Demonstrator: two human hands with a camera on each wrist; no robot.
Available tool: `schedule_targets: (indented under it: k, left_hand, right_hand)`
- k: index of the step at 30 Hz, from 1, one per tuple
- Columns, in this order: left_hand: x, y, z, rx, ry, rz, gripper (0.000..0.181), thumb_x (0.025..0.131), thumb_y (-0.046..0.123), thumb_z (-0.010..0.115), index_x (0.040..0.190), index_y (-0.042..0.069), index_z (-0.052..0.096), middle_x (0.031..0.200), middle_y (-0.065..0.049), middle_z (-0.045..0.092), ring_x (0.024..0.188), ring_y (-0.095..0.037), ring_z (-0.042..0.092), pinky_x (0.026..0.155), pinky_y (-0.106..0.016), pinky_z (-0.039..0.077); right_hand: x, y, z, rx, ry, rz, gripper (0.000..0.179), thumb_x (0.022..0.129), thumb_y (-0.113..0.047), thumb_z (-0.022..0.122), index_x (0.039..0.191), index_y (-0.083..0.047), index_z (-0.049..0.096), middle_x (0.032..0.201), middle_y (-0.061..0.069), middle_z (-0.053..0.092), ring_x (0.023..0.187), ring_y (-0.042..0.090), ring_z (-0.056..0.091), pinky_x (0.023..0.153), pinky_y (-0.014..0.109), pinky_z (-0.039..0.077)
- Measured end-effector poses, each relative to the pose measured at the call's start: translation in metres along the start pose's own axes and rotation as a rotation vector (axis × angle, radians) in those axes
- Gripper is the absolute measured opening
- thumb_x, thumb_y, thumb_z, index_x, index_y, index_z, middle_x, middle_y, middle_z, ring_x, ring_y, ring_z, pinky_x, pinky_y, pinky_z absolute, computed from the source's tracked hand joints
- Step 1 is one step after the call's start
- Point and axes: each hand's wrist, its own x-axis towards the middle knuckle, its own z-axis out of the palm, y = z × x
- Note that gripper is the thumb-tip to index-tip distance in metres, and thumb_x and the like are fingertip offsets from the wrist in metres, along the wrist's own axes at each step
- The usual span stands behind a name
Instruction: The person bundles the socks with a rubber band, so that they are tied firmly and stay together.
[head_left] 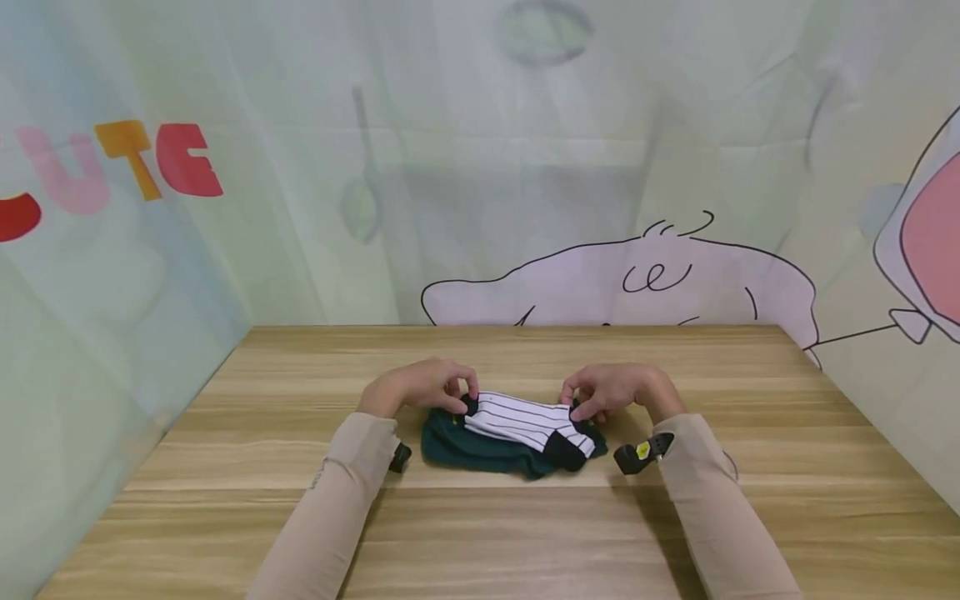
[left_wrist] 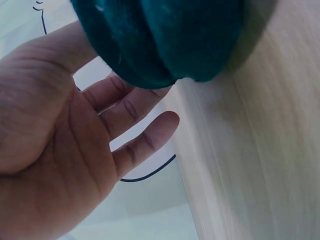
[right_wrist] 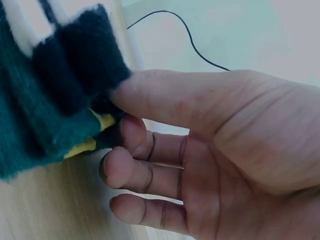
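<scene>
A white sock [head_left: 517, 421] with thin dark stripes, a black heel and black ends lies flat over a dark green fuzzy cloth piece [head_left: 480, 454], possibly another sock. My left hand [head_left: 427, 385] pinches the left black end between thumb and forefinger. In the left wrist view, the green piece [left_wrist: 165, 40] hides those fingertips, and the other fingers are loosely bent. At the opposite end my right hand [head_left: 618, 390] pinches the black edge. Its thumb presses on the black end [right_wrist: 85, 60] in the right wrist view, with the forefinger under the green layer [right_wrist: 35, 130], which has yellow marks.
The wooden table [head_left: 480, 542] extends around both arms. Behind it hangs a pale printed curtain [head_left: 300, 167] with letters and a cartoon outline. Dark straps with black devices [head_left: 633, 457] are on the wrists, near the tabletop.
</scene>
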Motion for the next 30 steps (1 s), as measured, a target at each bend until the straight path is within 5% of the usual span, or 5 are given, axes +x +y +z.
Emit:
schedule_targets:
  k: [10, 19, 24, 30]
  left_hand:
    - [-0.002, 0.0, 0.001, 0.022, 0.005, -0.002, 0.014, 0.095, 0.017, 0.07, 0.108, 0.02, 0.065, 0.097, -0.002, 0.066, 0.092, -0.019, 0.058, 0.091, -0.041, 0.048]
    - [-0.001, 0.002, -0.001, 0.054, 0.009, -0.01, 0.012, 0.097, 0.019, 0.068, 0.107, 0.022, 0.066, 0.099, -0.002, 0.065, 0.094, -0.02, 0.057, 0.09, -0.041, 0.047]
    - [0.001, 0.005, 0.0, 0.062, 0.017, -0.01, 0.011, 0.098, 0.022, 0.066, 0.109, 0.023, 0.065, 0.102, -0.002, 0.064, 0.095, -0.019, 0.057, 0.09, -0.041, 0.047]
    - [0.001, 0.01, 0.001, 0.07, 0.026, -0.018, 0.016, 0.098, 0.024, 0.067, 0.114, 0.021, 0.064, 0.107, -0.003, 0.065, 0.098, -0.02, 0.058, 0.093, -0.041, 0.048]
  right_hand:
    - [0.002, 0.001, 0.002, -0.006, -0.003, -0.024, 0.008, 0.099, -0.012, 0.063, 0.105, -0.008, 0.059, 0.077, 0.001, 0.054, 0.065, 0.015, 0.05, 0.06, 0.025, 0.038]
    - [-0.001, 0.004, -0.001, 0.052, 0.027, 0.024, 0.032, 0.097, -0.019, 0.067, 0.125, -0.007, 0.057, 0.081, 0.002, 0.058, 0.068, 0.016, 0.049, 0.06, 0.026, 0.037]
    - [-0.002, 0.003, -0.001, 0.002, 0.041, 0.03, 0.031, 0.092, -0.022, 0.073, 0.115, -0.006, 0.059, 0.085, 0.002, 0.056, 0.073, 0.016, 0.048, 0.061, 0.027, 0.036]
    - [0.003, 0.0, 0.001, -0.071, 0.052, -0.097, 0.019, 0.092, -0.016, 0.073, 0.099, -0.005, 0.059, 0.094, 0.002, 0.056, 0.092, 0.019, 0.05, 0.083, 0.034, 0.039]
